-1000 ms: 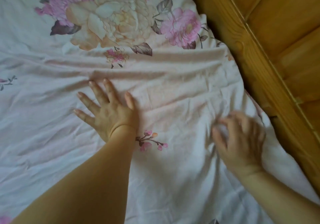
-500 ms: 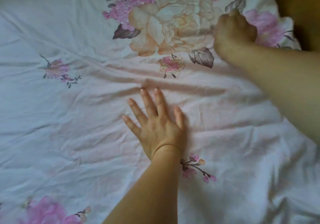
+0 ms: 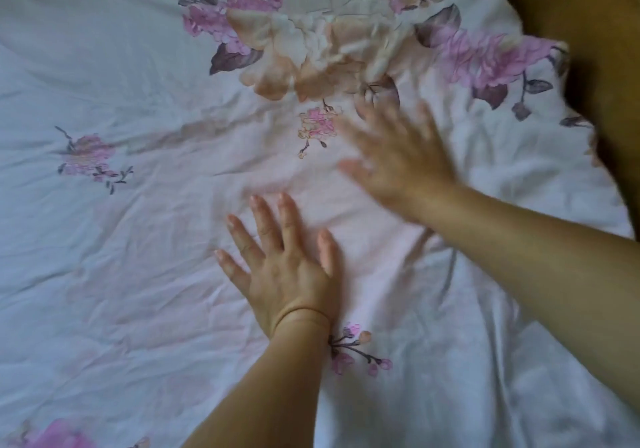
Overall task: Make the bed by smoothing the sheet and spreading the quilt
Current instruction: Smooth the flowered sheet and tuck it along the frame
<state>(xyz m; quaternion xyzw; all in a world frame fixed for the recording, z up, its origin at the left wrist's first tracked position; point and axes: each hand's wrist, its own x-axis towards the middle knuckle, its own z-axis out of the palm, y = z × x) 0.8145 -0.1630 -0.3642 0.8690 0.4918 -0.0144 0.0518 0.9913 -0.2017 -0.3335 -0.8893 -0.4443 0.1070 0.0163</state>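
Sheet wrinkled | left hand flat | right hand spread, blurred

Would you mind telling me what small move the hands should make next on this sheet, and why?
Probably sweep the right hand outward toward the sheet's edge by the wooden frame, while the left hand rests flat as an anchor. Creases run across the fabric between and around the two open hands, so a flat outward stroke should ease them.

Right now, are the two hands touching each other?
Apart. The head view shows pink sheet between the flat left hand and the blurred right hand.
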